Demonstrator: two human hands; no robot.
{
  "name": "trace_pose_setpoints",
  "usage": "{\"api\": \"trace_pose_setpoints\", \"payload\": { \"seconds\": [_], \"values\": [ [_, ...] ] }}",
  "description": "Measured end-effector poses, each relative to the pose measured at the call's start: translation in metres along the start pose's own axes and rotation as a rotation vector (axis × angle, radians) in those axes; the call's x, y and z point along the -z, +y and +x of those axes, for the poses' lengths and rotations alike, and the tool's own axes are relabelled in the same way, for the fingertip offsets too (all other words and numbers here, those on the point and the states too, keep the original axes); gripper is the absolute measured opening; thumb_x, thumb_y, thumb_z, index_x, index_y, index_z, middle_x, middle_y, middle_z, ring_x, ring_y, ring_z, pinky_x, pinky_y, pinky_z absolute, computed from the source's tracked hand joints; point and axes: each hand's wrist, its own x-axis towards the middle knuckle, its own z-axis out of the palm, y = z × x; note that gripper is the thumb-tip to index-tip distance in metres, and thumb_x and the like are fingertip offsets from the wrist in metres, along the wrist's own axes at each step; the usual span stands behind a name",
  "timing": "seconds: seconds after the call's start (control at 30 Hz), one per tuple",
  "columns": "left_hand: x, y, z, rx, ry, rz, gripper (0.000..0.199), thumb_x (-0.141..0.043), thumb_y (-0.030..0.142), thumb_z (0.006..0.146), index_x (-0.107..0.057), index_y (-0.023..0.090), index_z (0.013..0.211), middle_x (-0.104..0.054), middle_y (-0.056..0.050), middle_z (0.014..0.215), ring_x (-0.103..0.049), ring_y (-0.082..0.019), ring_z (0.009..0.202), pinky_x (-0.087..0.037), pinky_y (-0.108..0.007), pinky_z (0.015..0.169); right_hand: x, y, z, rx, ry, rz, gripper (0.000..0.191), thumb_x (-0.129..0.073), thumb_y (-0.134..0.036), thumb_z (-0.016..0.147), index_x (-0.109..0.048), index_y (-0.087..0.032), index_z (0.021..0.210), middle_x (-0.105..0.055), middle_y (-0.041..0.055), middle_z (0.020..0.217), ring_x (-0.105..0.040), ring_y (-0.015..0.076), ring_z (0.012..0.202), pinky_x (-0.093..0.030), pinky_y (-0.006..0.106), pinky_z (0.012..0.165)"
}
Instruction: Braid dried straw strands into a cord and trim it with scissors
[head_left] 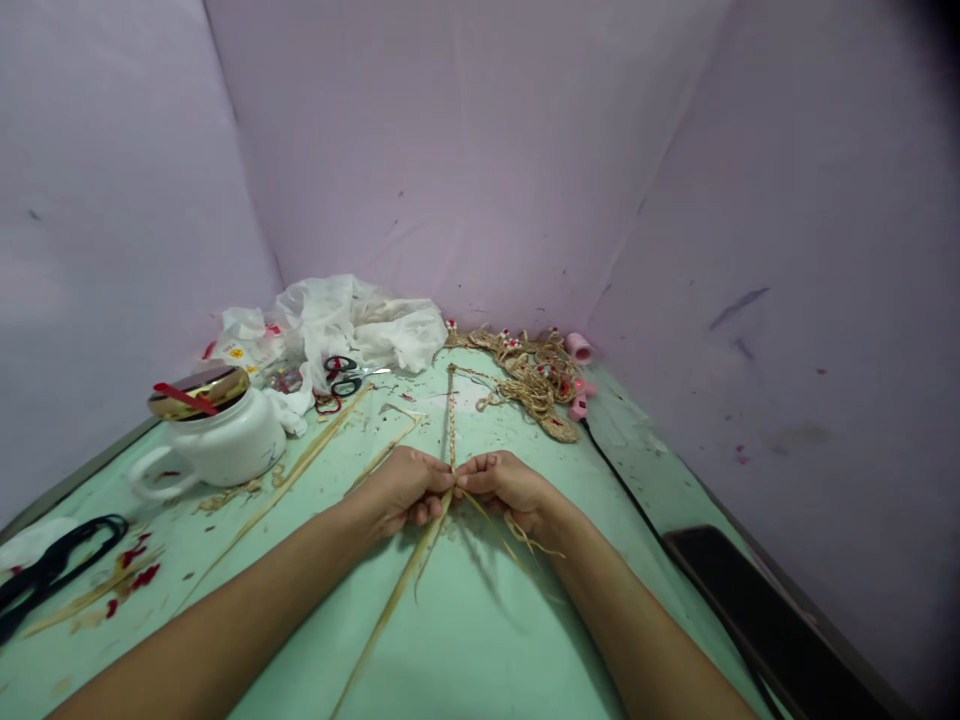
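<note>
two hands [412, 490] [504, 487] pinch the braid [452, 415], well inside the table's side edges [82, 472].

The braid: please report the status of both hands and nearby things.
Left hand, right hand: pinching braid at near end. Braid stretched away from hands, loose strands trailing nearer. Scissors, white mug off left, not touching hands.

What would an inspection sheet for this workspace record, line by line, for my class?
Surface: green tabletop, scattered scraps.
Job's things: fibre braid with loose strands.
Clutter: white mug, scissors, white plastic bag, fibre coils.
Grip: left hand and right hand pinch the braid's near end.
Cables: black cable from the pink device, along the right; black loops at left, cord or cable unclear.
Surroundings: pale purple walls, marked.
</note>
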Motion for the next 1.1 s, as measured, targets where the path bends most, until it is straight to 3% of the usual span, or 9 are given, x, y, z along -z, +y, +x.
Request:
{"api": "trace_pose_setpoints", "payload": {
  "seconds": [0.07, 0.23, 0.4, 0.57, 0.7, 0.9, 1.03, 1.1],
  "values": [
    [-0.006, -0.003, 0.001, 0.019, -0.006, -0.056, 0.010, -0.054, 0.019, 0.056, -0.055, 0.010, 0.054, -0.051, 0.000, 0.041, -0.039, -0.006, 0.031, -0.026, -0.017, 0.031, -0.001, 0.001, 0.000, 0.028, 0.028, -0.030, 0.006, -0.054, -0.010, 0.056, -0.058, -0.010, 0.061, -0.055, -0.0015, 0.044, -0.037, 0.0036, 0.032, -0.019, 0.017, 0.033],
    [-0.013, -0.005, 0.000, 0.020, 0.161, 0.026, 0.010, -0.048, 0.014, 0.055, -0.046, 0.014, 0.045, -0.043, 0.003, 0.033, -0.034, -0.007, 0.025, -0.023, -0.018, 0.028, -0.006, 0.005, 0.003, 0.192, 0.120, -0.184, 0.006, -0.054, -0.006, 0.051, -0.054, -0.012, 0.054, -0.054, -0.0025, 0.045, -0.044, 0.0054, 0.042, -0.032, 0.017, 0.044],
    [-0.011, -0.013, 0.006, -0.094, 0.181, 0.161, 0.013, -0.046, 0.013, 0.055, -0.042, 0.015, 0.043, -0.032, 0.006, 0.029, -0.026, -0.005, 0.024, -0.015, -0.018, 0.029, -0.006, 0.010, 0.006, 0.272, 0.284, -0.564, 0.008, -0.053, -0.012, 0.052, -0.059, -0.011, 0.056, -0.049, -0.0029, 0.044, -0.037, 0.0052, 0.043, -0.026, 0.017, 0.041],
    [-0.012, -0.016, 0.011, -0.123, 0.208, 0.221, 0.012, -0.044, 0.013, 0.055, -0.043, 0.015, 0.043, -0.031, 0.007, 0.029, -0.024, -0.004, 0.026, -0.013, -0.019, 0.031, -0.003, 0.008, 0.000, 0.211, 0.362, -0.780, 0.012, -0.052, -0.018, 0.052, -0.061, -0.010, 0.053, -0.042, -0.0030, 0.039, -0.034, 0.0055, 0.040, -0.021, 0.018, 0.038],
    [-0.014, -0.010, 0.008, -0.064, 0.191, 0.148, 0.015, -0.044, 0.015, 0.054, -0.041, 0.015, 0.039, -0.033, 0.005, 0.028, -0.025, -0.005, 0.023, -0.014, -0.019, 0.029, -0.012, 0.009, -0.008, 0.199, 0.333, -0.794, 0.014, -0.050, -0.017, 0.052, -0.062, -0.010, 0.053, -0.044, -0.0022, 0.039, -0.034, 0.0056, 0.039, -0.021, 0.018, 0.038],
    [-0.006, -0.005, 0.003, -0.028, 0.108, 0.065, 0.014, -0.049, 0.018, 0.052, -0.044, 0.014, 0.039, -0.035, 0.005, 0.027, -0.026, -0.005, 0.023, -0.014, -0.017, 0.027, -0.021, 0.012, -0.013, 0.314, 0.288, -0.796, 0.011, -0.052, -0.018, 0.054, -0.062, -0.013, 0.051, -0.051, -0.0007, 0.044, -0.039, 0.0072, 0.042, -0.024, 0.020, 0.040],
    [-0.004, -0.006, 0.005, -0.076, 0.044, -0.033, 0.009, -0.050, 0.016, 0.049, -0.046, 0.014, 0.040, -0.037, 0.005, 0.029, -0.025, -0.003, 0.023, -0.011, -0.017, 0.027, -0.007, 0.003, -0.014, 0.257, 0.126, -0.598, 0.010, -0.054, -0.020, 0.055, -0.058, -0.013, 0.049, -0.051, -0.0013, 0.042, -0.040, 0.0070, 0.039, -0.027, 0.019, 0.040],
    [-0.004, -0.005, 0.005, -0.085, 0.022, -0.065, 0.008, -0.049, 0.015, 0.048, -0.047, 0.013, 0.041, -0.037, 0.005, 0.029, -0.024, -0.003, 0.023, -0.010, -0.017, 0.027, -0.001, -0.004, -0.015, 0.249, 0.180, -0.446, 0.011, -0.055, -0.021, 0.057, -0.055, -0.013, 0.050, -0.052, -0.0011, 0.043, -0.041, 0.0065, 0.039, -0.031, 0.019, 0.041]
  ]
}}
